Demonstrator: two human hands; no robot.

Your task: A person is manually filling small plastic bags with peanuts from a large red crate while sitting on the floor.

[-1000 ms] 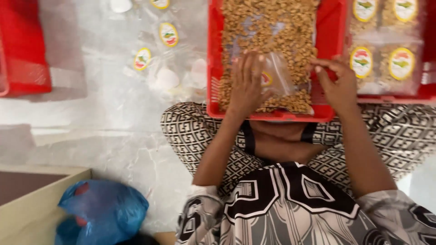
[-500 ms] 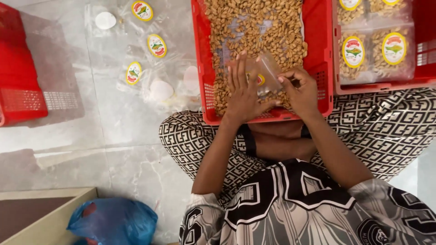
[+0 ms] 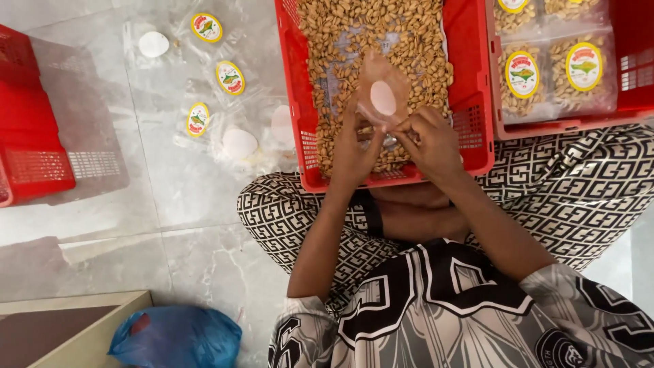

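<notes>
Two hands meet on one small clear pouch above the red crate of loose peanuts; the left hand and right hand each pinch its near edge, fingers closed on the film; the pouch's long axis runs straight away from the body, its pale oval label facing up; both hands sit equally close, side by side at its lower end.

You sit on a glossy pale grey marble-look tiled floor, brightly lit and reflective. At the left edge of the frame stands a red perforated plastic crate. Lower left shows a beige box corner beside a crumpled blue plastic bag.
</notes>
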